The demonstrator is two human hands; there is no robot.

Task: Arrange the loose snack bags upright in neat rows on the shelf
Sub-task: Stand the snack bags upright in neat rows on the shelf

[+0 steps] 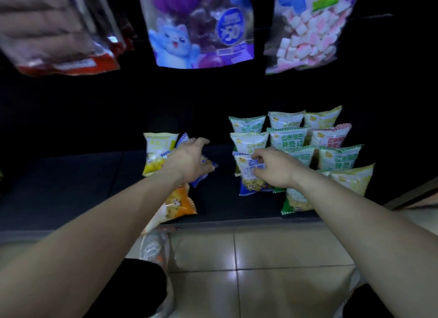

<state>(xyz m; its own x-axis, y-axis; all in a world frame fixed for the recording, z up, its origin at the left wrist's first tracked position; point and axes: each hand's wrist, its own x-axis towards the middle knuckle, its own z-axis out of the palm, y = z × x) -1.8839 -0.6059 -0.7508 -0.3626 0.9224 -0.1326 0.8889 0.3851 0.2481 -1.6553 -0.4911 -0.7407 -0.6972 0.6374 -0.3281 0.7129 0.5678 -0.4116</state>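
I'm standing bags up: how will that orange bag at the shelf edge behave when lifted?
The orange bag looks puffed, so probably light and yielding under a grip. Its glossy film may slip. Slumped at the shelf edge, it likely tips easily.

Bare left forearm, bare right forearm, black trousers.

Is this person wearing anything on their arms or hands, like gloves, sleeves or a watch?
No. The left hand and right hand are bare, with no gloves, and I can make out no ring on the fingers. The left forearm and right forearm are uncovered to the picture's edge: no sleeve, watch or wristband shows.
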